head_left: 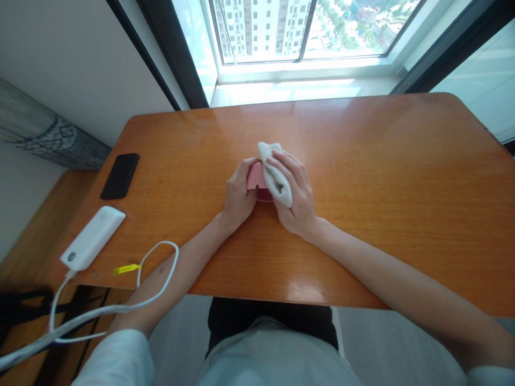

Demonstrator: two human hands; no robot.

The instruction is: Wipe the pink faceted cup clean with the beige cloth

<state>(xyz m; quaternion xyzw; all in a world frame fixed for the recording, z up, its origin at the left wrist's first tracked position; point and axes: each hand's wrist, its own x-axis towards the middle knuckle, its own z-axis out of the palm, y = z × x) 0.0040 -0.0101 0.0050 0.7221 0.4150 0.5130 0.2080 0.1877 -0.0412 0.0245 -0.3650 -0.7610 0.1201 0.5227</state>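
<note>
A small pink object (256, 177), with a flat top and a darker, hollow-looking front, stands near the middle of the wooden table. My left hand (240, 188) is closed around its left side. Folded in my right hand (295, 190) is a white cloth (277, 179), pressed against the pink object's right side and upper edge. The cloth and my fingers cover much of the pink object, so its exact kind cannot be made out.
On the wooden table (382, 203), a black phone (119, 176) lies at the left, with a white power bank (93, 237) nearer me. A white cable (116, 309) with a yellow tag (127, 269) loops over my left forearm. A window (300, 32) is behind the table.
</note>
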